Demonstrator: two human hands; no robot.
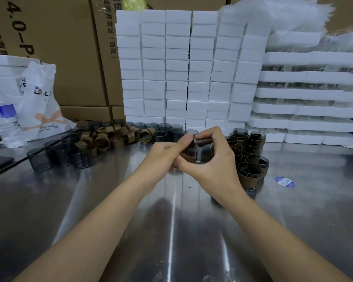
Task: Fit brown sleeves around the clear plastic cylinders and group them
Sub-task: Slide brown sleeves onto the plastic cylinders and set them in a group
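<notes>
Above the middle of the steel table point(171, 210), both hands hold one clear plastic cylinder point(205, 154) with a brown sleeve point(189, 158) partly around it. My left hand point(163, 157) pinches the sleeve end. My right hand point(214, 159) curls round the cylinder from the right. Bare smoky cylinders point(59, 153) stand at the left. A heap of loose brown sleeves point(114, 137) lies behind them. Sleeved cylinders point(249, 157) are grouped at the right of my hands.
White foam blocks point(188, 68) are stacked in a wall behind the work area, with foam trays point(310, 106) at the right. Cardboard boxes point(59, 47) stand behind. A water bottle point(3, 117) and a white plastic bag point(41, 102) sit at the left. A blue sticker point(284, 182) lies right.
</notes>
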